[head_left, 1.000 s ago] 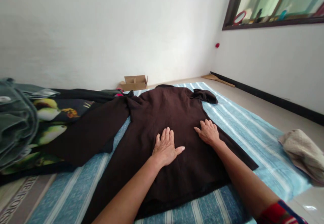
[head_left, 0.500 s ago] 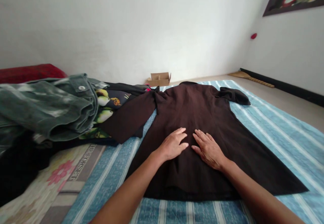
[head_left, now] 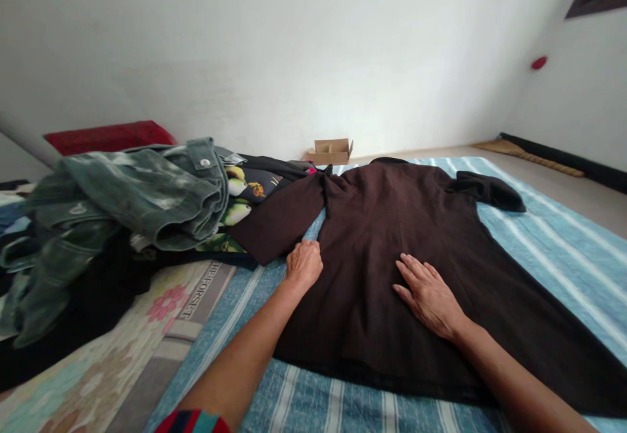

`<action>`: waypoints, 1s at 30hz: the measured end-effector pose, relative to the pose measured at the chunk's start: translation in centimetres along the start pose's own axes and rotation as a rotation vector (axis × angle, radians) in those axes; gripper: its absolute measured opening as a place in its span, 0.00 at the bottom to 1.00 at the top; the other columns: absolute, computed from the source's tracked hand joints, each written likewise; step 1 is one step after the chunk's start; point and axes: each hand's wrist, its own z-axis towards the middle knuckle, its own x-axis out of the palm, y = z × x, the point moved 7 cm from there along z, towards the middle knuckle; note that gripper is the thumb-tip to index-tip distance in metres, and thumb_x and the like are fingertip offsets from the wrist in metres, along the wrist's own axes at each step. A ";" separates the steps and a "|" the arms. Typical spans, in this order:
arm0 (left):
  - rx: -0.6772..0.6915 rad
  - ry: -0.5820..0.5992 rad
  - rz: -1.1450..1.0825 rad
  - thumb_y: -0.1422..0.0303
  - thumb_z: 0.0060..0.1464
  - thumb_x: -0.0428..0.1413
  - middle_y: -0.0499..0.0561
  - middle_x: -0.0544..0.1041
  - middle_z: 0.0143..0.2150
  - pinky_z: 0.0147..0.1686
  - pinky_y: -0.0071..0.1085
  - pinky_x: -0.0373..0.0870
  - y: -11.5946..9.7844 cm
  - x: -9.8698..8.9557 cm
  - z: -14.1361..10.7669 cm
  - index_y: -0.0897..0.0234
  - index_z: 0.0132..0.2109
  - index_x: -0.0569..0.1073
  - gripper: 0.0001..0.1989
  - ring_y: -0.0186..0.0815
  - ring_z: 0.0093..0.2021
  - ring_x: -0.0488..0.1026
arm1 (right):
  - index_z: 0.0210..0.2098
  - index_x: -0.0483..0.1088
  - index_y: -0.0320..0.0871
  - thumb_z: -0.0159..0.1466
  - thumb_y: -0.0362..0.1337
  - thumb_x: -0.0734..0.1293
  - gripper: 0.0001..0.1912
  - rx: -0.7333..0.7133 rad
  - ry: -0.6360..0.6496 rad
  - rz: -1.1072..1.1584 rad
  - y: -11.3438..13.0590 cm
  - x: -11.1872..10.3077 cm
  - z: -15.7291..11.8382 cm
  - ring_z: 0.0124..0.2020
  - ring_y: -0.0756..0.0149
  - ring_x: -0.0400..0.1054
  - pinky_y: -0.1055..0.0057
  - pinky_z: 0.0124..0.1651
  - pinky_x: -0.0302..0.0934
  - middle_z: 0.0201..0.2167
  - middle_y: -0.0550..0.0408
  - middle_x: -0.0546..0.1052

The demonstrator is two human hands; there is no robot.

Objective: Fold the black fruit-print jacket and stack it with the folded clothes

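Note:
A dark brown garment (head_left: 372,276) with sleeves lies spread on a blue and white striped cloth (head_left: 240,328). My left hand (head_left: 304,264) is closed on the garment's left edge, below the sleeve that stretches to the left. The fingertips are partly hidden behind the knuckles. Flat on the middle of the garment rests my right hand (head_left: 428,294), its fingers extended and holding nothing. The left sleeve (head_left: 284,217) overlaps a dark piece of clothing with a fruit print (head_left: 238,211). At the right, the other sleeve (head_left: 492,191) is bunched up.
Greenish-grey denim clothing (head_left: 147,191) is heaped at the left over black cloth, with a red object (head_left: 110,138) behind it. A small open cardboard box (head_left: 333,152) stands by the wall. A flowered mat (head_left: 122,348) shows at the lower left.
My left hand has moved left from the garment's middle to its edge and closed there. My right hand stays flat on the fabric. The view has turned slightly left.

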 end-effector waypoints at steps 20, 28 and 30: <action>-0.193 0.591 -1.038 0.64 0.37 0.59 0.47 0.76 0.27 0.35 0.32 0.67 6.1 1.7 -5.6 0.66 0.32 0.71 0.13 0.41 0.34 0.74 | 0.60 0.61 0.38 0.65 0.54 0.55 0.32 -0.139 0.019 -0.012 1.6 -0.8 -0.8 0.64 0.52 0.49 0.50 0.62 0.46 0.63 0.42 0.58; -0.226 0.472 -0.838 0.54 0.39 0.56 0.42 0.65 0.18 0.22 0.26 0.55 8.0 1.1 -6.1 0.63 0.25 0.62 0.17 0.32 0.20 0.64 | 0.62 0.58 0.41 0.61 0.59 0.58 0.37 -0.296 0.088 0.030 4.3 -1.9 -3.7 0.66 0.48 0.44 0.46 0.63 0.43 0.64 0.41 0.55; -0.200 0.429 -0.737 0.51 0.42 0.54 0.41 0.63 0.18 0.21 0.26 0.54 8.2 0.7 -7.0 0.63 0.27 0.63 0.18 0.32 0.20 0.63 | 0.62 0.57 0.42 0.61 0.58 0.58 0.37 -0.311 0.096 0.046 4.8 -2.1 -4.2 0.66 0.48 0.43 0.46 0.63 0.44 0.64 0.42 0.55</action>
